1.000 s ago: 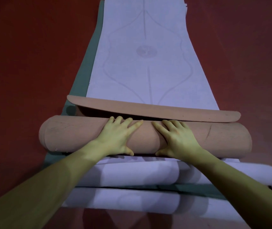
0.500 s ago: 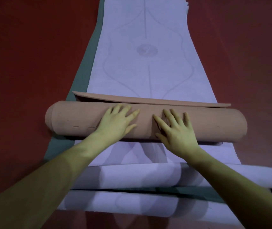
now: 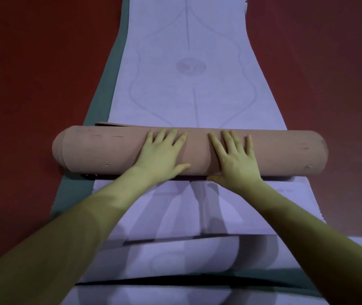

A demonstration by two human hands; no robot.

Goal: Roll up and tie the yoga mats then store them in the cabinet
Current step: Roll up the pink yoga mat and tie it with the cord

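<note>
**Tan mat rolled, both hands flat on top**

- Tan yoga mat (image 3: 101,150): rolled into a thick cylinder, lying crosswise L–R at mid-scene. Small flap of its loose end shows at the far-left edge of the roll. Rests on the lavender mat, ends overhanging it both sides.
- Left hand (image 3: 161,154): palm down on roll, just left of centre, fingers spread wide, thumb pointing right along the near side. Not gripping, pressing flat.
- Right hand (image 3: 235,158): palm down on roll, just right of centre, fingers spread, thumb tucked at the near lower edge of the roll. Hands near each other, not touching.
- Lavender mat (image 3: 189,95): flat, runs near–far under the roll, faint line pattern w/ round emblem in the far half. Near end looks folded or curled in layers; can't tell exactly.
- Grey-green mat (image 3: 101,106): under the lavender one, strip visible along left side.
- Floor (image 3: 32,73): dark red, both sides.
</note>
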